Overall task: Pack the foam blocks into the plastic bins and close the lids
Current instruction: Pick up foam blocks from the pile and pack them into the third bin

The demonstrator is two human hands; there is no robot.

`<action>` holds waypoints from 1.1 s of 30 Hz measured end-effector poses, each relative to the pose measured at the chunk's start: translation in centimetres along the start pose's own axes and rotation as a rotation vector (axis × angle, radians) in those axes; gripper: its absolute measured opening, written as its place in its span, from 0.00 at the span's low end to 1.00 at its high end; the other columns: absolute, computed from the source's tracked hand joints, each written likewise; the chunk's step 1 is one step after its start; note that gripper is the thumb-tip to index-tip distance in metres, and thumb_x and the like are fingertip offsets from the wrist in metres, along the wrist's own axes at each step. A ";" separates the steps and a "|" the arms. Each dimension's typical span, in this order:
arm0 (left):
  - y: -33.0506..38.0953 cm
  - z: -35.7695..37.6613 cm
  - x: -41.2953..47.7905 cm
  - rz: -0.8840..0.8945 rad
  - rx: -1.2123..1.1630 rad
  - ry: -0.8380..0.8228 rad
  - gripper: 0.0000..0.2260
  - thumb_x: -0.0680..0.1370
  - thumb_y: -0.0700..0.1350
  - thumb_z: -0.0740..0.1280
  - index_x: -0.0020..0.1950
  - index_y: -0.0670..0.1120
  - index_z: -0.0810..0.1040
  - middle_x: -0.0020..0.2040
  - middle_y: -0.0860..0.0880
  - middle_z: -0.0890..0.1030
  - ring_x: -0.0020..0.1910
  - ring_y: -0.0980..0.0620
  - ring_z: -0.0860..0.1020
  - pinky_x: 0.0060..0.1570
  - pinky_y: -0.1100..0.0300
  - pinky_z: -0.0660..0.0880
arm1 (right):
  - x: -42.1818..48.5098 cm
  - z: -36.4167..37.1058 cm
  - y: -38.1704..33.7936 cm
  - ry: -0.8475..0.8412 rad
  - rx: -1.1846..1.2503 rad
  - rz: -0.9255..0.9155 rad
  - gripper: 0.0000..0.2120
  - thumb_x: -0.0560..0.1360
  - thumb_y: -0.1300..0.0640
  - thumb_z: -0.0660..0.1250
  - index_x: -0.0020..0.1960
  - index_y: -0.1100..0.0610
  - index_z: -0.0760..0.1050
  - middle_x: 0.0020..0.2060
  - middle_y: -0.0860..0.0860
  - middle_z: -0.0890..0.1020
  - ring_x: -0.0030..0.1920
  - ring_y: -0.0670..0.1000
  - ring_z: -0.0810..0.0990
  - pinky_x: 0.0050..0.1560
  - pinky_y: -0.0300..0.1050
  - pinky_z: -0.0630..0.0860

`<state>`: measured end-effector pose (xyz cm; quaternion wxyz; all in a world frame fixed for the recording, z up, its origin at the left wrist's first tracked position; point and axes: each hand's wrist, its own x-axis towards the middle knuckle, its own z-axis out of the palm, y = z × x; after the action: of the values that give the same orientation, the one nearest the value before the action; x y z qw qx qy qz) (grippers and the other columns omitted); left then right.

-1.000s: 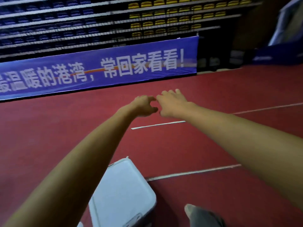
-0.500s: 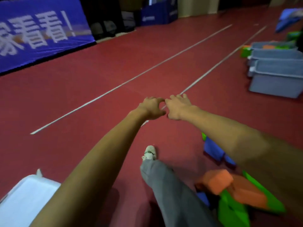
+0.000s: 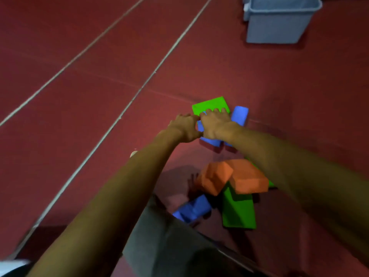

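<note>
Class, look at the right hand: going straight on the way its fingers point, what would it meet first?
The green foam block, just ahead of the right hand; whether its fingertips already touch it is unclear.

- Grey plastic bin [image 3: 279,23]: its far side is cut off by the top edge.
- Blue foam block [image 3: 212,141]: mostly hidden under the right hand [image 3: 216,124] and left hand [image 3: 184,126]; whether either touches it cannot be told.
- White object [image 3: 12,265], bottom-left corner: cut off, blurred.
- Green foam block [image 3: 238,212]: far end covered by orange foam blocks [image 3: 247,178].
</note>
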<state>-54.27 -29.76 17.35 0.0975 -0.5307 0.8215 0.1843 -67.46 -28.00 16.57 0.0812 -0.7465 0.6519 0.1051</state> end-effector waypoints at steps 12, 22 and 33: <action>-0.7 9.1 12.4 0.091 0.144 -0.161 0.34 0.78 0.53 0.67 0.81 0.52 0.56 0.80 0.43 0.56 0.76 0.36 0.60 0.71 0.39 0.64 | 6.3 12.5 6.9 -0.210 0.211 0.276 0.35 0.72 0.43 0.70 0.75 0.46 0.62 0.76 0.57 0.56 0.71 0.67 0.62 0.70 0.65 0.61; -2.1 12.6 19.9 0.106 0.191 -0.093 0.38 0.78 0.49 0.68 0.82 0.54 0.50 0.82 0.47 0.49 0.80 0.39 0.52 0.70 0.38 0.62 | 13.9 17.0 11.2 -0.249 0.313 0.413 0.35 0.74 0.46 0.69 0.77 0.44 0.59 0.80 0.57 0.42 0.77 0.69 0.45 0.71 0.72 0.51; -5.1 17.3 27.6 0.169 0.258 0.096 0.31 0.78 0.48 0.66 0.79 0.53 0.58 0.76 0.49 0.62 0.77 0.40 0.58 0.68 0.32 0.63 | 25.5 17.2 10.6 0.071 0.555 0.486 0.18 0.73 0.57 0.65 0.61 0.62 0.77 0.59 0.63 0.79 0.60 0.62 0.78 0.57 0.51 0.76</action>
<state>-61.75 -47.71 -9.31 0.1096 -0.4509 0.8838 0.0591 -75.53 -49.37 -6.52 0.2307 -0.5225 0.8164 -0.0854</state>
